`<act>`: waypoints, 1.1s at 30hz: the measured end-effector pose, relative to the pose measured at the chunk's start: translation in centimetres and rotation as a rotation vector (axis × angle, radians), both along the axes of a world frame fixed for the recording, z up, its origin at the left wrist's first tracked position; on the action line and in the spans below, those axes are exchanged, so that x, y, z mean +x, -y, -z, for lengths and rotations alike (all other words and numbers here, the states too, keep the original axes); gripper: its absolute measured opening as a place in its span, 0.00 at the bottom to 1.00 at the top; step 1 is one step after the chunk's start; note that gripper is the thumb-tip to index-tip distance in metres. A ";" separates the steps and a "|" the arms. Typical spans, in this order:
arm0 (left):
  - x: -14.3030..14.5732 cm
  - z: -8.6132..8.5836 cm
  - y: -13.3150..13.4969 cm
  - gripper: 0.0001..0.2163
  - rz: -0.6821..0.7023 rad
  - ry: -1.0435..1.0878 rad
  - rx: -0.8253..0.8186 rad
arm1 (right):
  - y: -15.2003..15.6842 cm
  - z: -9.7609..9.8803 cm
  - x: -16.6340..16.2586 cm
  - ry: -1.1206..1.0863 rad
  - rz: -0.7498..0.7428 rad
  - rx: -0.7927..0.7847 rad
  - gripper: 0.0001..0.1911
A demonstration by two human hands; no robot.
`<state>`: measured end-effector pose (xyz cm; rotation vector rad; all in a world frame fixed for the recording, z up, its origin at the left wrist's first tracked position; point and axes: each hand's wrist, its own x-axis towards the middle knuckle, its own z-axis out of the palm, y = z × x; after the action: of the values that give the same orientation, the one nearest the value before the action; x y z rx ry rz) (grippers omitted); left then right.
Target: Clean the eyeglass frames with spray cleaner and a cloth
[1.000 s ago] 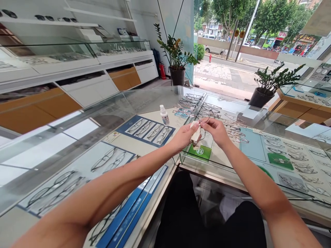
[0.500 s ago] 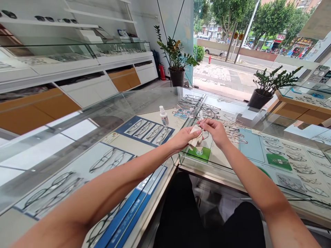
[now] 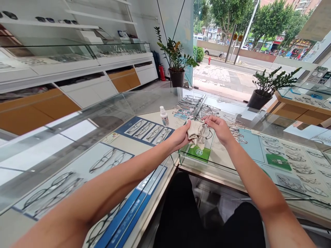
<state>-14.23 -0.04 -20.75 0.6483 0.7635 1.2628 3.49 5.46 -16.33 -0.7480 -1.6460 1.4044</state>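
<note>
My left hand (image 3: 181, 135) is closed on a small beige cloth (image 3: 193, 130), pressed against a pair of thin dark-framed glasses (image 3: 204, 131). My right hand (image 3: 219, 127) pinches the glasses from the right side, fingers closed on the frame. Both hands are held just above the glass counter (image 3: 144, 103), over a green card inside the case. The cloth hides part of one lens.
A small white bottle (image 3: 163, 115) stands on the counter left of my hands. Several glasses lie loose on the counter (image 3: 207, 111) behind them, and more are displayed inside the case. Potted plants (image 3: 178, 62) stand by the window. My dark-clothed legs are below the counter edge.
The glasses have been turned so a lens now hangs between my hands. The cloth has spread wider in my left hand. Both hands shifted slightly up and away.
</note>
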 end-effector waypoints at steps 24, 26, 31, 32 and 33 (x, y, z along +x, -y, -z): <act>-0.1 -0.9 0.2 0.14 -0.131 0.041 0.039 | 0.5 0.2 0.0 0.228 -0.138 0.079 0.23; -0.2 -0.6 0.2 0.14 -0.139 0.003 0.068 | 0.6 0.1 -0.1 0.223 -0.151 0.077 0.23; -0.5 -0.3 0.1 0.23 -0.136 -0.052 0.140 | 0.8 -0.1 -0.2 0.195 -0.157 0.079 0.25; -0.5 -0.3 0.1 0.24 -0.135 -0.062 0.142 | 0.8 -0.2 -0.3 0.198 -0.152 0.070 0.25; -0.5 -0.3 0.2 0.24 -0.135 -0.070 0.138 | 0.9 -0.2 -0.3 0.202 -0.147 0.059 0.24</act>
<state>-14.72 -0.20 -20.41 0.7666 0.7927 1.4315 3.19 4.61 -16.15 -0.7687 -1.9245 1.4116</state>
